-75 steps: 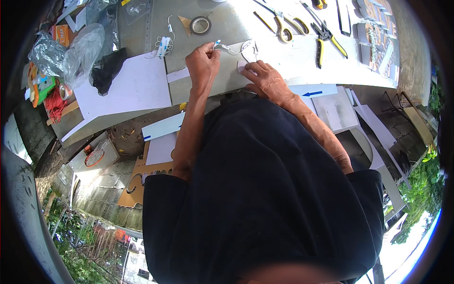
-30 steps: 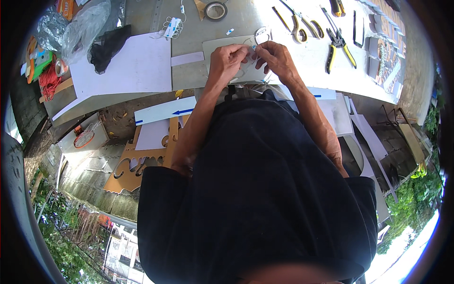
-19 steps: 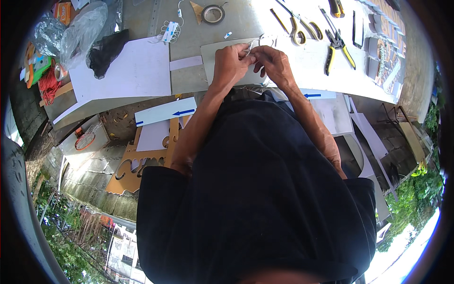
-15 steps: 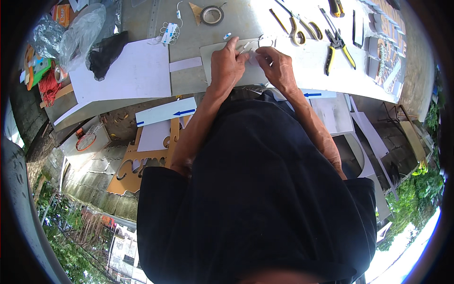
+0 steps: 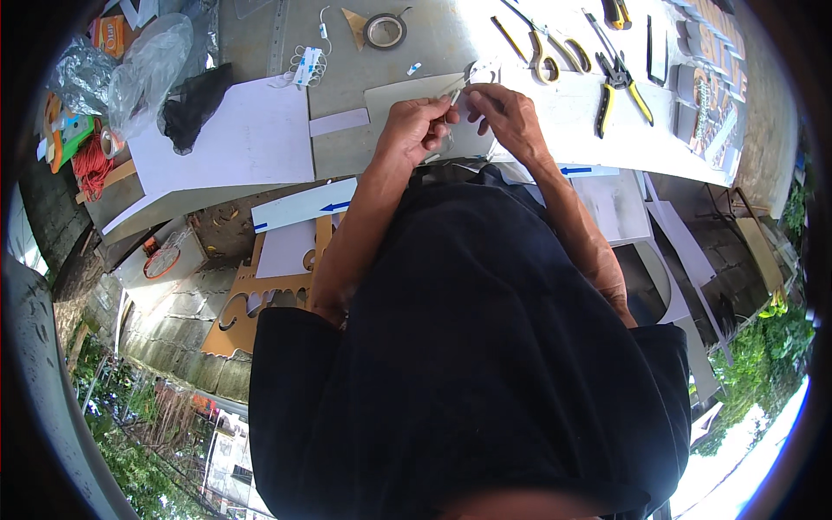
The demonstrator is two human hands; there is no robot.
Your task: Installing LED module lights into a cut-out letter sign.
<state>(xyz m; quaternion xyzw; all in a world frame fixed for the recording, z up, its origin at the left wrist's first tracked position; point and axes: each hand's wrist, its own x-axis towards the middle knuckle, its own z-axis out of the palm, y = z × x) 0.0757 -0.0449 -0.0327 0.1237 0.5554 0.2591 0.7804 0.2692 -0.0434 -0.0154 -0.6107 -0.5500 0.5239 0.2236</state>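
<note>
My left hand [image 5: 411,130] is closed in a pinch, thumb and forefinger on a small white piece [image 5: 454,98] with thin white wire near it. Just to its right, my right hand [image 5: 510,120] has its thumb and forefinger drawn together beside that piece; what they grip is too small to make out. Both hands are above a pale flat sheet [image 5: 381,102] on the workbench. A small blue-and-white piece [image 5: 414,68] lies beyond my left hand. Farther left rests a bundle of thin white wire [image 5: 307,66] with small blue-and-white parts.
A roll of dark tape [image 5: 385,31], scissors [image 5: 548,54] and yellow-and-black pliers [image 5: 616,85] lie at the back. White sheet [image 5: 238,130] covers the bench's left side, with clear plastic bags [image 5: 152,65] beyond. Cut-out letters [image 5: 712,69] stand far right. Panels lean below the bench's front edge.
My left hand has drawn back slightly and turned, its fingers now curled round the small white piece, which is lifted into view. My right hand has shifted a little with it.
</note>
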